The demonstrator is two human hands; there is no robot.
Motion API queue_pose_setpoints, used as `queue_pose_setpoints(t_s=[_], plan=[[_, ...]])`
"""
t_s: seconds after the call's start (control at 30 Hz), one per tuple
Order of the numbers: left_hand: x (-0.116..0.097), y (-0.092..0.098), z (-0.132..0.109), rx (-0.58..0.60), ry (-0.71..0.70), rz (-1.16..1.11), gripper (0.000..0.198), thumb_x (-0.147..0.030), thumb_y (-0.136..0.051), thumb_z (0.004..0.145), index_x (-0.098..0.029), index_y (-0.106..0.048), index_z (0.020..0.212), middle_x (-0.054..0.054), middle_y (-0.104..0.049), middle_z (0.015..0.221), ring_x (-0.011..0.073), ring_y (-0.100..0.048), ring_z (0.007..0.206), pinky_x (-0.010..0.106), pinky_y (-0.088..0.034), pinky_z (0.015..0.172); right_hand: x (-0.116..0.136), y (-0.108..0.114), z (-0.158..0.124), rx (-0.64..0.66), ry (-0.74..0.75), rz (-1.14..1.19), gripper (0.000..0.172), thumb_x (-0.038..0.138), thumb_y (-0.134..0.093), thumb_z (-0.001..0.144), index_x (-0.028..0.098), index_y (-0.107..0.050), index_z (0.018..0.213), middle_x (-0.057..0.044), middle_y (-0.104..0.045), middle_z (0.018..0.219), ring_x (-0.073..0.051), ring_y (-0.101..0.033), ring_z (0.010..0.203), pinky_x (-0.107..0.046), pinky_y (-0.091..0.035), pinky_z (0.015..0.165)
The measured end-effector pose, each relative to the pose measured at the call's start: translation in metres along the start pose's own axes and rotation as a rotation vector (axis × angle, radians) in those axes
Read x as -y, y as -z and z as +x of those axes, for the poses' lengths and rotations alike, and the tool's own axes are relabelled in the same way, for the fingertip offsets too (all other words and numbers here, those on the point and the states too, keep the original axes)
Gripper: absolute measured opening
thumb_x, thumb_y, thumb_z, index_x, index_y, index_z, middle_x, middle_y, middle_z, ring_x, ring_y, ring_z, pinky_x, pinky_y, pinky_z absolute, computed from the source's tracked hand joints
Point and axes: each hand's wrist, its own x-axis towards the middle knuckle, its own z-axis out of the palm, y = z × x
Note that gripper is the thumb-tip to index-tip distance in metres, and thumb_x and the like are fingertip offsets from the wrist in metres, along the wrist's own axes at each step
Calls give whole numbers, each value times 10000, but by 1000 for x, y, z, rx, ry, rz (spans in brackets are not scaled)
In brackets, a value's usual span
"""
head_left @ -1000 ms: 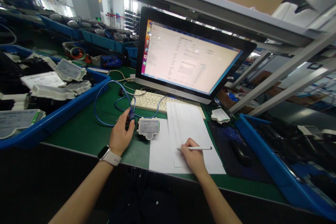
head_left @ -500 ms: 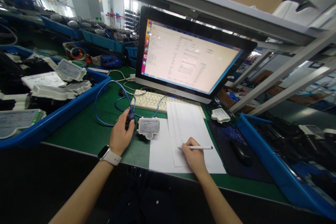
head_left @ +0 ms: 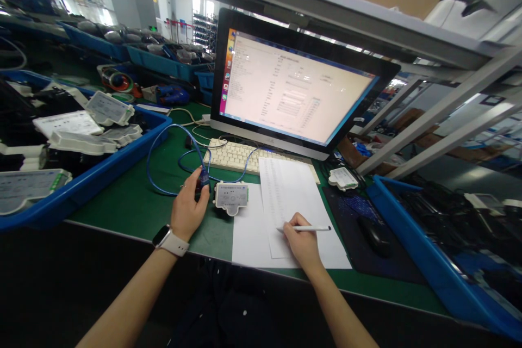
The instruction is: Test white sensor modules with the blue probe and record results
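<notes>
My left hand [head_left: 188,209], with a watch on its wrist, is closed round a blue connector [head_left: 203,179] on a blue cable [head_left: 171,160], right beside a small white module [head_left: 231,196] on the green mat. My right hand [head_left: 300,240] grips a white pen [head_left: 306,228] with its tip on a printed sheet of paper [head_left: 287,196]. A second sheet lies under it.
A monitor [head_left: 293,87] and white keyboard [head_left: 236,156] stand behind the paper. A blue bin [head_left: 101,171] of white modules sits at the left. A black mouse [head_left: 373,235] on a dark pad and another blue bin [head_left: 424,266] are at the right. Another white module [head_left: 342,178] lies near the keyboard.
Almost nothing has moved; both hands stay in place, the pen hand shifting only slightly on the sheet.
</notes>
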Motion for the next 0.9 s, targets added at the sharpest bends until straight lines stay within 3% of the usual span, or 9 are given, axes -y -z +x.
queue_pose_setpoints(t_s=[0.7, 0.9], plan=[[3, 0, 0, -11, -17, 1, 433, -306, -424, 886, -129, -416, 1281, 141, -551, 1227, 243, -544, 1114, 393, -469, 912, 0, 0, 0, -37, -8, 29, 229, 282, -518, 660, 232, -346, 518, 67, -389, 427, -121, -384, 445, -231, -316, 454], [4, -1, 0, -6, 9, -15, 441, -321, -424, 887, -140, -409, 1289, 137, -546, 1233, 245, -552, 1104, 394, -480, 900, 1, 4, 5, -76, -140, 335, 258, 354, -551, 683, 232, -365, 552, 62, -452, 394, -86, -334, 329, -187, -250, 333]])
